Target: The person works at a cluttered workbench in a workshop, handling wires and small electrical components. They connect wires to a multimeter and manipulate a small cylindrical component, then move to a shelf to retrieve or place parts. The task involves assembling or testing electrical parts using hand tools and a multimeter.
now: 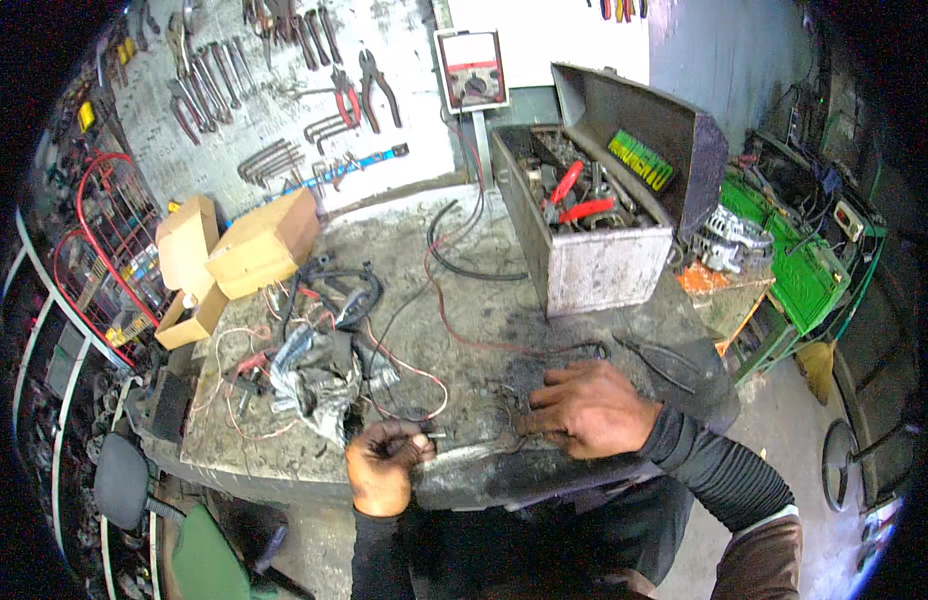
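Note:
At the bench's near edge, my left hand (382, 466) is closed in a pinch, palm turned up. A small thin piece with a pale metal tip (436, 435) sticks out from its fingertips; its kind is too small to tell. My right hand (592, 410) lies palm down to the right, its bent fingers apart and reaching left over the bench top. Beside those fingertips are a thin dark loop of wire (504, 408) and a black probe lead (584, 349). A crumpled grey rag (322, 385) sits just beyond my left hand.
A wire harness (354, 295) and opened cardboard boxes (264, 245) occupy the left. An open metal toolbox (609, 270) with red-handled pliers stands at the back right. Black pliers (659, 362) lie beyond my right hand. Behind are an analog multimeter (472, 70) and a tool board (274, 110).

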Action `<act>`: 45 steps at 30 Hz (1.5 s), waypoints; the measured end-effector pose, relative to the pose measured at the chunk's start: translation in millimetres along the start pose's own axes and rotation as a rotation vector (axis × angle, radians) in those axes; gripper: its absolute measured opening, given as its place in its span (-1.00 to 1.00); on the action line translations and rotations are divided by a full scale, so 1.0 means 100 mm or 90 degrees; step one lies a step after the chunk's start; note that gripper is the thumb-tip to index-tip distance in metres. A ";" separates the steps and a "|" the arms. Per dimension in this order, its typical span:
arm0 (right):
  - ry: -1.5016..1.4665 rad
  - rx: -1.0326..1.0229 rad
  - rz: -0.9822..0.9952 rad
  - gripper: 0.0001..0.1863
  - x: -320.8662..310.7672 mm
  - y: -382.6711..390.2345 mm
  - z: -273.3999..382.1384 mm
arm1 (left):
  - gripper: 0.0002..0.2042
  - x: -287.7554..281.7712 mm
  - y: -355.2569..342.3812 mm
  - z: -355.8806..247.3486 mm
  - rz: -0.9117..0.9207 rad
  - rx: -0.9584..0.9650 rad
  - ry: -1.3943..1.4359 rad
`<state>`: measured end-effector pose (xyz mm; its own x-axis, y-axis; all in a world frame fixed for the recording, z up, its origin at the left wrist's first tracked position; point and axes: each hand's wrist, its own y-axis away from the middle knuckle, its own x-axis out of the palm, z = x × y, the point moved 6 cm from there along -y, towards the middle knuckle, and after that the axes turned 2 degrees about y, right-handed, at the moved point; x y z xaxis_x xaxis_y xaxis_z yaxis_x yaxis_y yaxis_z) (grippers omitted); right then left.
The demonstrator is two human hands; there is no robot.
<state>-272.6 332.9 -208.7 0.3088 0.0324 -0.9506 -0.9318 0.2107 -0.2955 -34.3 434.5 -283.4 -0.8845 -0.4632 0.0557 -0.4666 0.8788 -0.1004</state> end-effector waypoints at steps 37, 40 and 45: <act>-0.200 0.205 -0.352 -0.61 -0.04 0.15 0.01 | -0.77 0.69 -0.24 -0.02 0.067 -0.061 0.161; -0.225 0.232 -0.343 -0.62 0.02 0.16 -0.01 | -0.75 0.67 -0.22 0.00 0.058 -0.055 0.187; -0.242 0.241 -0.350 -0.64 -0.03 0.13 0.06 | -0.78 0.66 -0.21 -0.01 0.061 -0.028 0.168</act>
<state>-284.2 341.6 -209.5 0.8175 0.1459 -0.5571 -0.5172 0.6113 -0.5990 -82.9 385.6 -276.3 -0.8907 -0.3370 0.3050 -0.3752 0.9239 -0.0748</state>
